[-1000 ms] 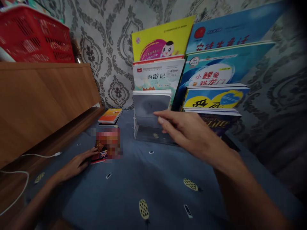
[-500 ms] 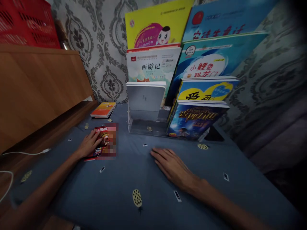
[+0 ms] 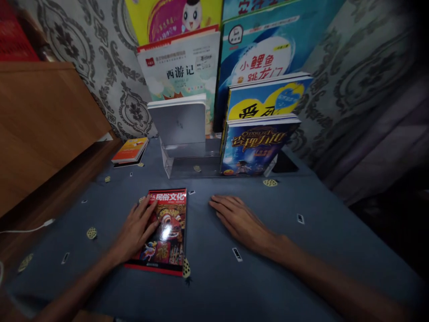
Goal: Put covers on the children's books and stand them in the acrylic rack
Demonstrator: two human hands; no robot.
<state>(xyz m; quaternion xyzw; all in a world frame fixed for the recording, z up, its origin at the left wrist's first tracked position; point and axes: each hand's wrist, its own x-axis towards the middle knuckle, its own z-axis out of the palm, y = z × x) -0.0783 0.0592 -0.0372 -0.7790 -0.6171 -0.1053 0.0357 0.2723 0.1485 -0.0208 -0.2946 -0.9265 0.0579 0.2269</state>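
My left hand [image 3: 136,227], fingers spread, lay on the red book [image 3: 170,237], seemingly steadying it flat on the blue cloth [image 3: 214,290]; my right hand [image 3: 240,224] rested apart, outstretched, empty.

Dim, cool light is filling the scene, leaving the blue cloth [image 3: 268,277] looking muted and greyish. A small, hard white glare is sitting on the glossy cover of the red book [image 3: 167,230], bleaching part of its picture. Deep shadow is swallowing the far right side, and the upper right corner is falling to black. The wide lens is stretching the outer areas, making the standing books [image 3: 236,98] and wooden cabinet [image 3: 43,125] lean outward. Blur is softening the red basket [image 3: 15,36] and the drapery [image 3: 358,152], while the larger cover titles are reading fairly clearly.
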